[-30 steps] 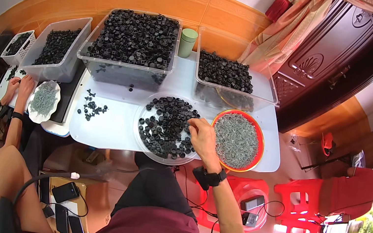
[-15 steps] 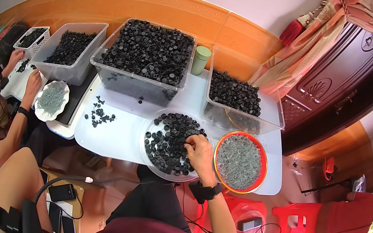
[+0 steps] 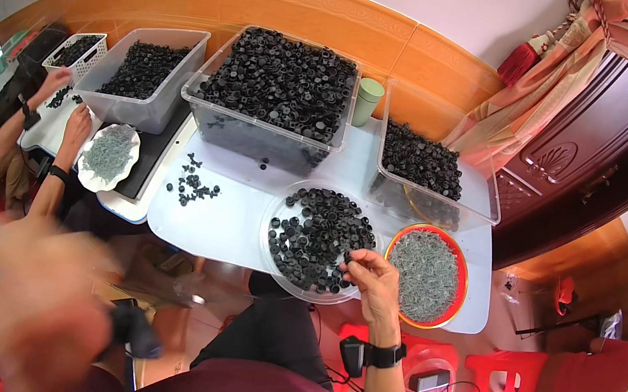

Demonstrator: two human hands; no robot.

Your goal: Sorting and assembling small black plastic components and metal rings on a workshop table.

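Note:
My right hand [image 3: 374, 284] is at the right rim of a round clear tray [image 3: 268, 226], thumb and fingertips pinched on a small black plastic cap [image 3: 346, 259]. Many loose black plastic caps [image 3: 316, 234] fill that tray. Right of the hand stands a red-and-yellow basin [image 3: 460, 285] heaped with thin grey pieces [image 3: 422, 274], too small to name. My left hand [image 3: 44, 299] is raised at the lower left, smeared by motion, so its fingers cannot be made out.
Large clear bins [image 3: 257, 140] of black parts line the table's back, with a green cup [image 3: 366, 103] between two. Loose black parts [image 3: 194, 183] lie on the white tabletop. On the left, a co-worker's hands [image 3: 76, 129] work near a scalloped bowl [image 3: 108, 160]. Red stools [image 3: 500, 380] stand at right.
My left hand has swung up into view at the lower left. My right hand has drawn back from the pile with a black cap in its fingertips. The whole view has shifted slightly.

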